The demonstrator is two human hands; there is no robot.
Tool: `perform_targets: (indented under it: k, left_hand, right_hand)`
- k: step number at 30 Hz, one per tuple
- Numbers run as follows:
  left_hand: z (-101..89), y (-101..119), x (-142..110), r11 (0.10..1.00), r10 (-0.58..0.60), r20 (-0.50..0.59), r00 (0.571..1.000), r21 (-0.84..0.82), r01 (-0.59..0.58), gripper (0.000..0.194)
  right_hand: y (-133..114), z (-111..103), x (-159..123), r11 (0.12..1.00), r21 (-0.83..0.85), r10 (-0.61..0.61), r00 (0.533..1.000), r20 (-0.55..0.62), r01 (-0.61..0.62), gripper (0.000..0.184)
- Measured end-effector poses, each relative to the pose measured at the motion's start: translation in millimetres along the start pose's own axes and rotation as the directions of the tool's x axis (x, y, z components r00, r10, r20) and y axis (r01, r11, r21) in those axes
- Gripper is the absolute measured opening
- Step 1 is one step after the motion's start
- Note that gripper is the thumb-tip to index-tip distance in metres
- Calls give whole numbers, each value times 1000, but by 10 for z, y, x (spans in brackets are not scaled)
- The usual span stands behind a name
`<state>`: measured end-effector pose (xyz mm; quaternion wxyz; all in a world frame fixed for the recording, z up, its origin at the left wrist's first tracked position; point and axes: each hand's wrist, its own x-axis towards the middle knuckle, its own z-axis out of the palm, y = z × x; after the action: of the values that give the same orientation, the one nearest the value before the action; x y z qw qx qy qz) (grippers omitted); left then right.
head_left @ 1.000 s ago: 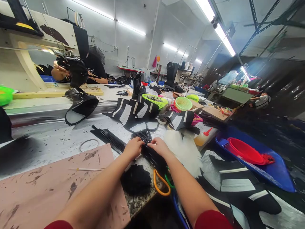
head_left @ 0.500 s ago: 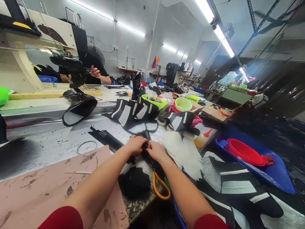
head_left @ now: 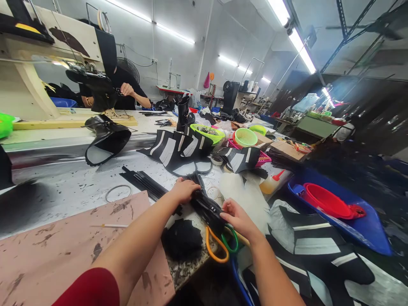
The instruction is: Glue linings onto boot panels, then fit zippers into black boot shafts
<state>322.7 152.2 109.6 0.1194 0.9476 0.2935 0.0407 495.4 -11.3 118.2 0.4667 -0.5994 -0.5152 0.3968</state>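
My left hand (head_left: 184,191) is closed over the far end of a bundle of thin black strips (head_left: 205,206) lying on the speckled worktable (head_left: 73,182). At the bundle's near end my right hand (head_left: 237,219) pinches the strips, close to orange and green loops (head_left: 219,244) at the table edge. A flat pile of black strips (head_left: 143,182) lies just left of my left hand. A dark fuzzy patch (head_left: 183,240) sits below the bundle.
A pink board (head_left: 63,242) with a thin stick (head_left: 110,225) covers the near left. Black-and-white striped pieces (head_left: 178,151), green and pink baskets (head_left: 244,138), a glue bottle (head_left: 270,182) and a red bowl on a blue tray (head_left: 328,202) lie beyond. Another person's hand (head_left: 127,89) works at a sewing machine (head_left: 38,63), far left.
My right hand slid back along the bundle from beside my left hand to its near end by the coloured loops. The person at the far machine shifted their hand.
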Motion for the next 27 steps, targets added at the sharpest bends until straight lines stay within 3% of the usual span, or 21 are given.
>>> perform_targets:
  k: [4, 8, 12, 15, 17, 19, 20, 21, 22, 23, 24, 25, 27]
  left_hand:
    - [34, 10, -21, 995, -45, -11, 999, -95, 44, 45]
    - [37, 69, -66, 953, -130, -68, 989, -283, 106, 61]
    - [-62, 172, -119, 810, -295, -151, 944, -564, 163, 79]
    - [-179, 257, -384, 625, -466, -194, 863, -763, 165, 67]
    - [-222, 322, -788, 513, -555, -198, 808, -846, 145, 56]
    - [-213, 393, -1375, 394, -594, -140, 792, -909, 135, 50]
    - [-192, 427, -1716, 301, -590, -58, 805, -941, 153, 54]
    - [-164, 460, -2072, 53, -552, 96, 828, -987, 150, 62]
    - [-134, 491, -2429, -141, -526, 215, 823, -976, 165, 67]
    - [-103, 520, -2773, -276, -541, 293, 788, -947, 163, 69]
    - [-75, 546, -3093, -365, -589, 353, 727, -919, 150, 68]
    - [-51, 571, -3380, -399, -655, 389, 648, -906, 141, 66]
    - [-11, 617, -3835, -348, -798, 393, 456, -919, 184, 60]
  right_hand:
    - [-2, -381, -494, 973, 221, -26, 978, -207, 73, 19]
    - [-79, -670, -934, 906, 340, -86, 898, -431, 250, 18]
    - [-167, -532, -1047, 941, 231, -146, 915, -376, 245, 20]
    - [-265, -141, -985, 957, 127, -239, 956, -167, 261, 12]
    - [-365, 204, -939, 953, 111, -289, 956, 43, 283, 12]
    - [-478, 587, -895, 941, 137, -337, 903, 266, 310, 17]
    - [-528, 788, -871, 936, 150, -352, 857, 376, 319, 19]
    - [-568, 994, -845, 933, 152, -358, 802, 479, 326, 21]
    - [-595, 1202, -817, 931, 140, -353, 740, 572, 336, 23]
    - [-606, 1409, -790, 927, 112, -339, 674, 657, 358, 25]
    - [-603, 1613, -767, 916, 69, -318, 611, 725, 395, 26]
    - [-589, 1806, -751, 893, 19, -295, 554, 778, 449, 26]
    - [-543, 2136, -750, 811, -87, -248, 476, 844, 578, 25]
